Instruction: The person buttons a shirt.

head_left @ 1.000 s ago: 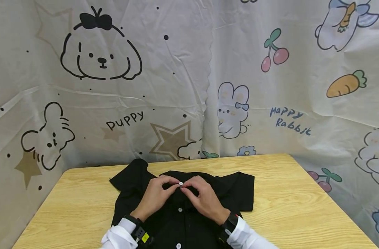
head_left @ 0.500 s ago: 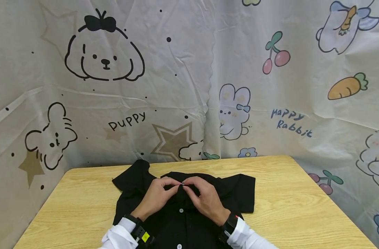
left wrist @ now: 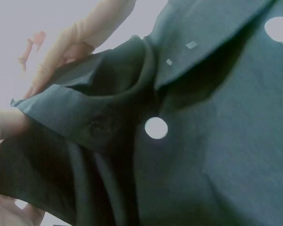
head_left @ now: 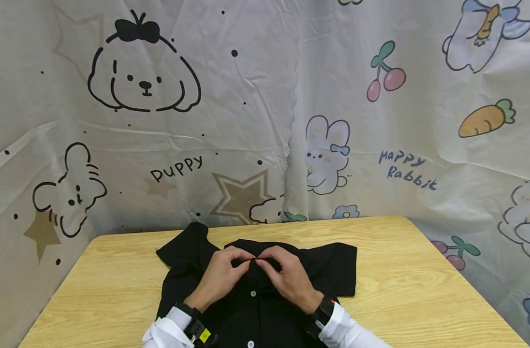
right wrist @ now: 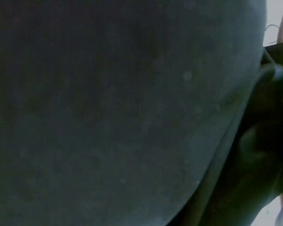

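Black short-sleeved cloth shirt (head_left: 236, 314) lies on the light wood-grain table (head_left: 413, 285), its two short sleeves spread to either side and its lower part running out of the head view. Both hands work at the upper middle of the shirt's front. The left hand (head_left: 219, 278) has thumb and forefinger closed to a pinch on the black cloth, and the right hand (head_left: 291, 278) pinches the same spot in the same way, their fingertips almost meeting; any small thing between those fingertips is hidden. Nearer the wearer, below the pinched spot of the shirt, a small round white button (head_left: 253, 294) sits on the front, with another round white button (head_left: 250, 344) farther down. Seen from the left wrist, the shirt's edge is lifted and folded at the fingers; from the right wrist, dark cloth fills most of the view. Black wristbands (head_left: 322, 313) and white sleeves (head_left: 349, 333) cover the wrists and forearms over the shirt's near part. Beyond the shirt hangs a pale cartoon-printed curtain (head_left: 247, 125).
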Demonstrator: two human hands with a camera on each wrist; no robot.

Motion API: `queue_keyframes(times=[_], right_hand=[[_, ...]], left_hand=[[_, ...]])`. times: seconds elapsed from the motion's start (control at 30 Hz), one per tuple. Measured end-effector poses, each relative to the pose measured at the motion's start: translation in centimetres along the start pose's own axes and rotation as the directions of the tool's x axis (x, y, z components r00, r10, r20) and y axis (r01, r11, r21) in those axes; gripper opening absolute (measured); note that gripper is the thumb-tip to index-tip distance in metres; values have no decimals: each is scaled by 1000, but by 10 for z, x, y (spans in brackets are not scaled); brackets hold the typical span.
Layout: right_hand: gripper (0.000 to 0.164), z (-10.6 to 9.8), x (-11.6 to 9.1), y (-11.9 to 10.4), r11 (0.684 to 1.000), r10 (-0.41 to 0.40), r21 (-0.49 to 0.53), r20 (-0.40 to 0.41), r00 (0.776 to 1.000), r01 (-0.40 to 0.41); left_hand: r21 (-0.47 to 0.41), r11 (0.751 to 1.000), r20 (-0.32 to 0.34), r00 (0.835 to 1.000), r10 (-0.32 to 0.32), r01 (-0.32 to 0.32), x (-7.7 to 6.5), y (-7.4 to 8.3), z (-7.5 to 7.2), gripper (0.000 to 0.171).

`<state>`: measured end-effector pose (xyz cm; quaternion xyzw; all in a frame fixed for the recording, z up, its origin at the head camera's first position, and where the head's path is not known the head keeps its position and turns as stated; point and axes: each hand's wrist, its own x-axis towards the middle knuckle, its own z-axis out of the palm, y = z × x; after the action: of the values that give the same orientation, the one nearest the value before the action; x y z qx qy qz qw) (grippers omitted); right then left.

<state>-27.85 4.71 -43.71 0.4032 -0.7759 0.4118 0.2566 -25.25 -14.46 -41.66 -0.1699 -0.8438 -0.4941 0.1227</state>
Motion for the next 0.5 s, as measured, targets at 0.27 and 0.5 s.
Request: queue_keyframes(times=[0.27, 0.5], right_hand=[[11, -2, 2, -1, 995, -69, -76, 11, 998, 70], [10, -6, 4, 0, 984, -134, -111, 27, 991, 136]], left_hand=[[-1, 999, 32, 999, -36, 36, -1, 5, 1, 11], [-182, 978, 83, 993, -83, 97, -4, 3, 1, 15]])
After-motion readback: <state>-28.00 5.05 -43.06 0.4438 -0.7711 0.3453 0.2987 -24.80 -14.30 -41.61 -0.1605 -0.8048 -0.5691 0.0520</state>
